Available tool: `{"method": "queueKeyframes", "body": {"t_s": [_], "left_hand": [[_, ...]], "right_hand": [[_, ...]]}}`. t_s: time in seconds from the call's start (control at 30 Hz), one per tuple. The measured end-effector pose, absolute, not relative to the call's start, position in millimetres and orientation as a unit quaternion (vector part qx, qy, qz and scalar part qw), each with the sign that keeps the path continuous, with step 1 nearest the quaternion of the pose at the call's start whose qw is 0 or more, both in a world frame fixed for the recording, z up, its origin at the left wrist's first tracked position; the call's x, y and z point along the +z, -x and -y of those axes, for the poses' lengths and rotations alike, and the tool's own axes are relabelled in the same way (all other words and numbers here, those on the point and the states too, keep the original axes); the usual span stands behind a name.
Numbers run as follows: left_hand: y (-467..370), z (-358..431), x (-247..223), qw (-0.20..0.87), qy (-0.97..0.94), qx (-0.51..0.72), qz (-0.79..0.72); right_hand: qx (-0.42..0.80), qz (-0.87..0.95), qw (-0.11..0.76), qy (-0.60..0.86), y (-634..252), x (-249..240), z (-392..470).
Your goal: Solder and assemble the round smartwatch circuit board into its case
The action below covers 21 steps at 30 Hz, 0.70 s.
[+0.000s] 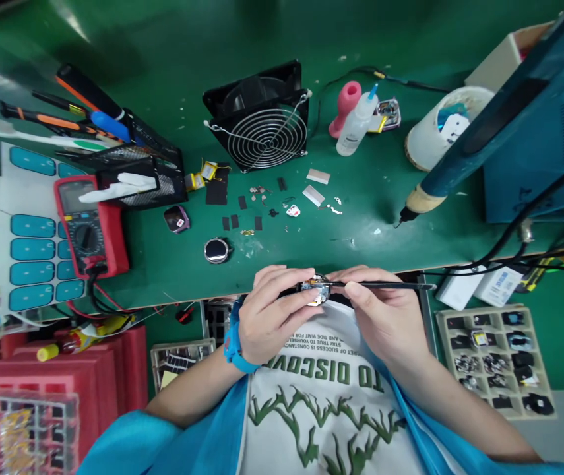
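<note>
Between the fingers of my left hand [270, 313] is a small round device [317, 290] with its electronic insides showing, held just in front of the table's near edge. My right hand [385, 307] pinches a thin black tool [400, 285], whose tip reaches the device's right side. The exact contact point is too small to make out. Beyond my hands, a round watch-like piece [217, 251] and a small square purple-edged one [177, 219] lie on the green table [187, 264]. Small black pads and loose parts [293, 210] are scattered at the middle.
A black fan [266, 125] stands at the back. Left are a red multimeter [86, 227] and a mesh tool holder [163, 181]. Right are a clear bottle [357, 124], a white cup [440, 132], a soldering iron [427, 196] hanging over the table, and a parts tray [497, 363].
</note>
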<state>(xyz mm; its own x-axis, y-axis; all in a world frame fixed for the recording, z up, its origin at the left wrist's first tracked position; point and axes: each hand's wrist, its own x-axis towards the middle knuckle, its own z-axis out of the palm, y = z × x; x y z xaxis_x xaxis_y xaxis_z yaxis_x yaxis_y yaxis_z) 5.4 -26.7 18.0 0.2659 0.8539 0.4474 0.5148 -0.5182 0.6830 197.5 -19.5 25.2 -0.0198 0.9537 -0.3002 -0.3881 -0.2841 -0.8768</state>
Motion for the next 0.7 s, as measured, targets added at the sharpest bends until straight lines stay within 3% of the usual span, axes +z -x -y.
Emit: {"method": "queueKeyframes", "body": {"t_s": [0.3, 0.7], "left_hand": [[23, 19, -12, 0.143, -0.831, 0.287, -0.455], [34, 17, -21, 0.12, -0.851, 0.319, -0.4]], "right_hand": [[0.575, 0.466, 0.442, 0.508, -206, 7, 13], [0.618, 0.351, 0.428, 0.559, -182, 4, 13]]}}
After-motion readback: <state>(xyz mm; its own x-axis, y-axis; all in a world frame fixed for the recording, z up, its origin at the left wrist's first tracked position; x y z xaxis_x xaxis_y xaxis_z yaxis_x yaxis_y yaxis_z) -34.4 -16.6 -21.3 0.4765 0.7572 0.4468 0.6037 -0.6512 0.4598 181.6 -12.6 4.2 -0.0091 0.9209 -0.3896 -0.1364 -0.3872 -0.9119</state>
